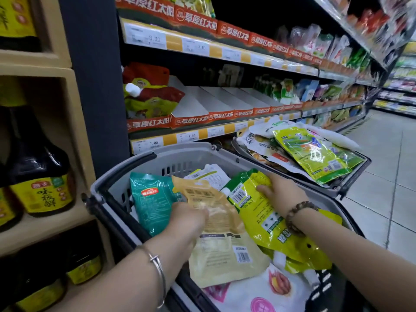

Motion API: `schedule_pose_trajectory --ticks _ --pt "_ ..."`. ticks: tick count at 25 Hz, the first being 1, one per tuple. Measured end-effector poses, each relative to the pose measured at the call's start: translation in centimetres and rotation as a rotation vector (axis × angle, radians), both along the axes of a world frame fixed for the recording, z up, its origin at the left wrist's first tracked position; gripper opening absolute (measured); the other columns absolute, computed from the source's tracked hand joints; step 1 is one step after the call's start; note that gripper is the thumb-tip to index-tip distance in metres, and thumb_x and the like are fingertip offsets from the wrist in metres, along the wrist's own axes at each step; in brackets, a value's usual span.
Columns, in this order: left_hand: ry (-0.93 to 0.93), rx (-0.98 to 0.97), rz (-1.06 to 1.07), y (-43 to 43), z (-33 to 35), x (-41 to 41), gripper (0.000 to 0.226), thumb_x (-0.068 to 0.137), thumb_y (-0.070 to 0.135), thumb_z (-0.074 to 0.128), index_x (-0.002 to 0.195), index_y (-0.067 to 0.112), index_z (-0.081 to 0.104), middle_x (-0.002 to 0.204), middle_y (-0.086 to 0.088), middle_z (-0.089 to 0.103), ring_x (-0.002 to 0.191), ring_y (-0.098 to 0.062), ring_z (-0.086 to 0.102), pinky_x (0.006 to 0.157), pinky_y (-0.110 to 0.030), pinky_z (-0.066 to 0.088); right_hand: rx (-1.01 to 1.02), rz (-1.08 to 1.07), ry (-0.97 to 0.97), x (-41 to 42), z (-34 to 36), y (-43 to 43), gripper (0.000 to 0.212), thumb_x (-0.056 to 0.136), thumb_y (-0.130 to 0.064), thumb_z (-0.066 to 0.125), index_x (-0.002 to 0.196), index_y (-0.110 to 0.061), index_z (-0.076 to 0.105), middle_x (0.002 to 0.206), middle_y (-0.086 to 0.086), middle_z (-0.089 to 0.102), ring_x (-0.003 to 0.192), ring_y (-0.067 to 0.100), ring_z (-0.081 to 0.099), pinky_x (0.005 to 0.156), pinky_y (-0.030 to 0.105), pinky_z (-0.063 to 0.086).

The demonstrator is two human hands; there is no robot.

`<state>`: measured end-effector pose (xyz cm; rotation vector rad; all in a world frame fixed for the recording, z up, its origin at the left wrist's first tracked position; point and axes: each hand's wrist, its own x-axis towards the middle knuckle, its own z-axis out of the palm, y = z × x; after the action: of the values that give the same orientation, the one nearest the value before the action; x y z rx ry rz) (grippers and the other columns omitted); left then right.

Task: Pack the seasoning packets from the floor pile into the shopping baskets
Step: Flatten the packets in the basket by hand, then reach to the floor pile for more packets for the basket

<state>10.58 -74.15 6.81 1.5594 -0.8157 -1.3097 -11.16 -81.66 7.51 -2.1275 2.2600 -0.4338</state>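
While both hands work inside the near grey shopping basket [157, 158], seasoning packets fill it.

Left hand [188, 219], a silver bangle [157, 273] on its wrist, pinches the glossy tan pouch [216, 244], whose long axis runs from near the body up toward the shelf. Right hand [281, 192], with a bead bracelet [297, 216], lies flat, fingers spread, on the crinkled lime-green spouted pouch [265, 212], tilted the same way. A teal packet [150, 203] leans upright against the basket's slotted plastic wall. Beyond, a second basket [351, 174] is heaped with flat packets, a yellow-green packet [313, 154] on top. Pale floor tiles [382, 154] stretch along the supermarket shelves [202, 48]; dark sauce bottles [38, 167] stand left.
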Motion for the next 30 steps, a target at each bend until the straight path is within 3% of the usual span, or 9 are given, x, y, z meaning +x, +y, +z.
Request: schedule_pose_trajectory --ticks 2,4,7,10,14,16,20,26,30 --pt "-0.083 0.040 -0.024 0.0 -0.1 -0.2 0.038 0.089 -0.001 0.055 0.125 0.000 0.047 0.121 -0.019 0.058 0.104 -0.029 0.057 0.089 -0.033 0.047 -0.038 0.013 0.031 0.2 -0.4 0.1 0.042 0.094 -0.043 0.044 0.131 -0.024 0.040 0.097 0.004 0.065 0.080 0.024 0.063 0.067 0.037 0.053" --pt "-0.220 0.032 -0.067 0.4 -0.1 -0.3 0.063 0.090 0.001 0.049 0.146 0.005 0.021 0.143 -0.017 0.039 0.127 -0.030 0.043 0.106 -0.035 0.037 -0.141 0.046 0.063 0.2 -0.4 0.3 0.039 0.095 -0.035 0.046 0.132 -0.025 0.043 0.109 0.004 0.062 0.092 0.024 0.061 0.070 0.035 0.051" --pt "-0.789 -0.222 -0.236 1.0 0.9 -0.3 0.093 0.089 0.020 0.056 0.149 0.019 -0.014 0.158 -0.006 -0.015 0.146 -0.025 -0.005 0.117 -0.037 0.002 -0.323 0.184 0.132 0.2 -0.3 0.7 0.038 0.092 -0.030 0.051 0.129 -0.021 0.051 0.125 0.005 0.054 0.110 0.026 0.052 0.088 0.038 0.041" --pt "-1.226 -0.323 -0.670 -0.2 1.0 -0.8 0.100 0.082 0.054 0.059 0.149 0.029 -0.011 0.155 -0.003 -0.028 0.142 -0.027 -0.027 0.113 -0.051 -0.010 -0.142 0.212 0.243 0.4 -0.7 0.8 0.048 0.092 -0.049 0.044 0.137 -0.034 0.040 0.147 0.001 0.035 0.132 0.020 0.035 0.108 0.040 0.024" --pt "-1.326 -0.072 -0.984 -1.3 0.4 -1.8 0.115 0.071 0.077 0.055 0.149 0.028 -0.015 0.155 -0.005 -0.026 0.141 -0.038 -0.024 0.106 -0.069 -0.005 0.221 0.245 0.115 0.7 -1.2 1.1 0.057 0.086 -0.065 0.036 0.139 -0.046 0.030 0.157 -0.005 0.007 0.141 0.018 0.019 0.111 0.040 0.027" --pt "-1.388 -0.049 -1.030 -1.4 0.4 -1.8 0.119 0.067 0.078 0.057 0.149 0.028 -0.013 0.156 -0.007 -0.025 0.141 -0.042 -0.020 0.105 -0.072 0.001 0.301 0.273 0.231 1.1 -1.6 1.4 0.075 0.078 -0.077 0.022 0.145 -0.044 0.013 0.157 -0.002 -0.005 0.144 0.020 0.005 0.114 0.042 0.016" --pt "-1.439 -0.017 -1.059 -1.4 0.3 -1.8 0.120 0.067 0.077 0.059 0.151 0.026 -0.009 0.157 -0.011 -0.020 0.141 -0.045 -0.016 0.105 -0.074 0.008 0.270 0.360 0.416 2.2 -2.7 2.3 0.104 0.056 -0.081 -0.013 0.147 -0.031 -0.010 0.156 0.005 -0.014 0.143 0.019 -0.015 0.114 0.044 -0.007" --pt "-1.479 0.093 -1.125 -1.6 0.9 -2.5 0.115 0.071 0.080 0.050 0.148 0.029 -0.018 0.156 -0.007 -0.026 0.141 -0.043 -0.019 0.108 -0.068 0.015 0.278 0.365 0.442 2.4 -3.1 2.0 0.100 0.057 -0.082 -0.016 0.145 -0.036 -0.013 0.156 0.005 -0.014 0.144 0.019 -0.010 0.116 0.044 -0.001" --pt "-1.459 -0.032 -1.135 -1.2 1.0 -0.3 0.103 0.078 0.072 0.053 0.151 0.031 -0.007 0.158 -0.003 -0.019 0.145 -0.034 -0.013 0.113 -0.060 0.016 0.256 0.350 0.474 2.7 -2.8 2.8 0.095 0.063 -0.079 -0.015 0.146 -0.033 -0.012 0.156 0.004 -0.012 0.144 0.019 -0.009 0.116 0.044 0.000"
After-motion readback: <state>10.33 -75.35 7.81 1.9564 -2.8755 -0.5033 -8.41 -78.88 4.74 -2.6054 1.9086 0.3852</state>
